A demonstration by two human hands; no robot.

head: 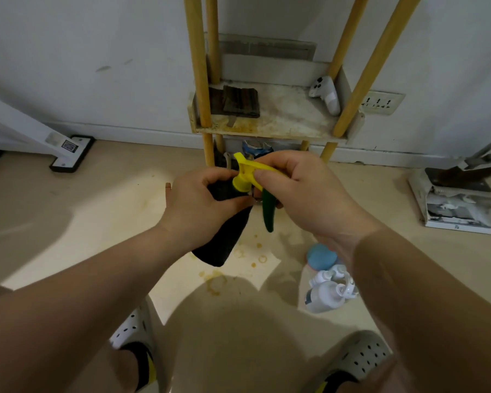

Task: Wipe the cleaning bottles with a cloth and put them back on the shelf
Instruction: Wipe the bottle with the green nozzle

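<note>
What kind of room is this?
Probably a storage corner in a home: a stained shelf stands against the wall, a socket is set low beside it, and bottles stand on the floor.

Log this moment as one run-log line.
step: wiping | left hand: grips black cloth | right hand: holds yellow spray head against cloth | white bottles: on floor, unshelved

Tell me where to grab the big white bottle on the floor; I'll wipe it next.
Grip the white bottle round its body, just below the pump head, coming from above on its left side. It seems to stand upright, with smaller bottles crowded behind it and to its right, so fingers probably fit best there.
</note>
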